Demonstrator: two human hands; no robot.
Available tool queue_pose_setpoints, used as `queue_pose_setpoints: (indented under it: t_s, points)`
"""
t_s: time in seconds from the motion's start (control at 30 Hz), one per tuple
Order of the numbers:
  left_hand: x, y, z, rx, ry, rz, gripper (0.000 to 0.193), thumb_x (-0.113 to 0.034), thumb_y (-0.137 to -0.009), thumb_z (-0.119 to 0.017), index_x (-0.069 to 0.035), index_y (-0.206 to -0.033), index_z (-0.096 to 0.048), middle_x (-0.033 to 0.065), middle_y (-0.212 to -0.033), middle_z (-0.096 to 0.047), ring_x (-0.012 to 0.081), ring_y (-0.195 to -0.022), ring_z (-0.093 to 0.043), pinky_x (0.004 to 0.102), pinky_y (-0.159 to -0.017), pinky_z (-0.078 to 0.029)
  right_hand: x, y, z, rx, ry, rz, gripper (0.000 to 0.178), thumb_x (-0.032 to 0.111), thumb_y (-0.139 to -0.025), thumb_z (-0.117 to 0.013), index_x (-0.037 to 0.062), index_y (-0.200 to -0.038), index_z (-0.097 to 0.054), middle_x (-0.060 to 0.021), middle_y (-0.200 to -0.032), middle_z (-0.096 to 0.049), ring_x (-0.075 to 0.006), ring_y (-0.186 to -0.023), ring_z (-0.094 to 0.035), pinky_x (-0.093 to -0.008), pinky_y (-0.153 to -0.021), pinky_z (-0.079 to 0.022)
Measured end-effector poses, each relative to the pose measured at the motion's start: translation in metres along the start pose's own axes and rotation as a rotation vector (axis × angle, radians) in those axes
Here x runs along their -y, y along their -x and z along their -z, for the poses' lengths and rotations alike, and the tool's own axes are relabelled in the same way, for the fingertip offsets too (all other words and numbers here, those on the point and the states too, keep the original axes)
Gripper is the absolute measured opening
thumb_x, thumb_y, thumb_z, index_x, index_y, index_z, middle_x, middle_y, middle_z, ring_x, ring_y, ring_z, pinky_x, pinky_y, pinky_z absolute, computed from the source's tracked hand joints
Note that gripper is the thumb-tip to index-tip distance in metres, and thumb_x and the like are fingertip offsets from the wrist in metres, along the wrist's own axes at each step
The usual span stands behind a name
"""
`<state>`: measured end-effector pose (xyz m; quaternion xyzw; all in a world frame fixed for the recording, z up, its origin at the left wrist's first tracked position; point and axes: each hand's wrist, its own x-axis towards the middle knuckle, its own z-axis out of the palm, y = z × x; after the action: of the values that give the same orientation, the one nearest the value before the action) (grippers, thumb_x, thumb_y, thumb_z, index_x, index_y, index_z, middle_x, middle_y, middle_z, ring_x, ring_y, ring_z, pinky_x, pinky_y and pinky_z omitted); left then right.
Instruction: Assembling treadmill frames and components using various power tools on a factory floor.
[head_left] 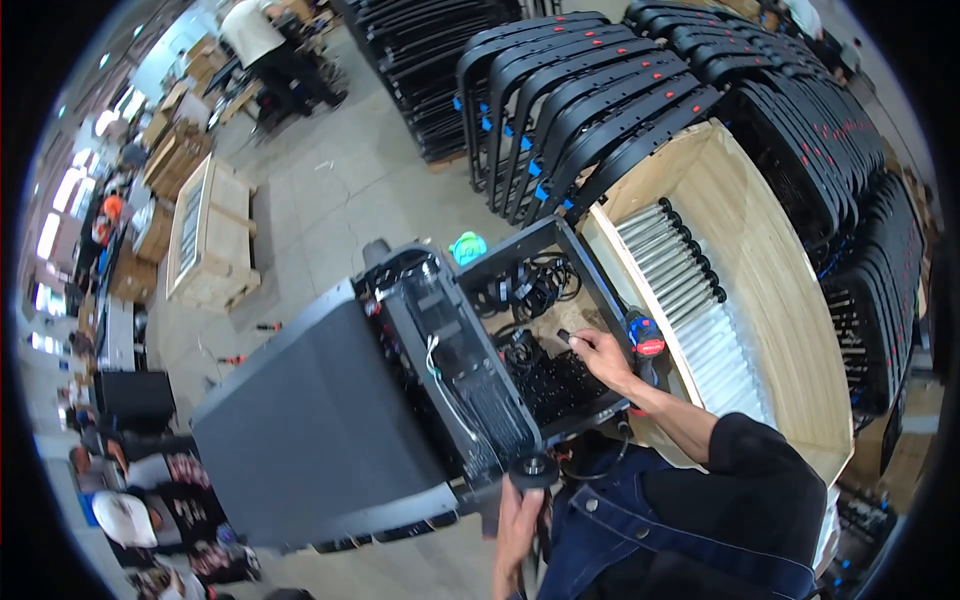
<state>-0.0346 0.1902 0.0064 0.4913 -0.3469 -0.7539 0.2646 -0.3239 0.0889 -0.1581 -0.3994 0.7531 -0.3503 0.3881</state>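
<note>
Denim apron (622,530); right hand (604,362) pinching black piece (564,336); left hand (517,518) by wheel (534,469).

Dark pc (564,336) in R hand (602,361) too sm to ID; bkgd person (262,38) cropped @top.

Grey floor (325,225) carries a wooden crate (226,256) and red-and-black items (268,326)

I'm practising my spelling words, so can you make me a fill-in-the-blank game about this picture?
1. The hand pinching a small dark part is the person's ____ hand.
2. The round part by the left hand is coloured ____.
3. The big crate holding shiny metal rods is made of ____.
4. The cap at the lower left is coloured ____.

Missing words: right; black; wood; white.
</note>
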Motion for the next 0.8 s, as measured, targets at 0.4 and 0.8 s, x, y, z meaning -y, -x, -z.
queue_pose_setpoints:
  t_s: [0.4,0.8]
  points:
    - [0.028,0.025,0.005,0.189,-0.198,-0.123,0.077,-0.038,-0.101,-0.060,-0.004,-0.155,-0.019,0.0101,-0.088,-0.060,0.0134,-0.061,-0.054,0.0288,-0.053,-0.045,0.130,0.170,0.056,0.805,-0.313,0.099,0.025,0.021,-0.099,-0.065,0.0002,-0.111,-0.073,-0.0015,-0.087,-0.068,-0.0088,-0.083,-0.060,-0.0262,-0.077,-0.049]
    - [0.056,0.066,0.045,0.011,0.158,-0.229,0.076,-0.036,-0.095,-0.071,-0.006,-0.149,-0.026,0.0075,-0.082,-0.059,0.0119,-0.056,-0.051,0.0254,-0.049,-0.043,0.135,0.245,-0.007,0.450,0.123,0.474,0.031,0.022,-0.085,-0.083,0.0026,-0.095,-0.062,-0.0049,-0.071,-0.059,-0.0171,-0.071,-0.058,-0.0348,-0.060,-0.046]
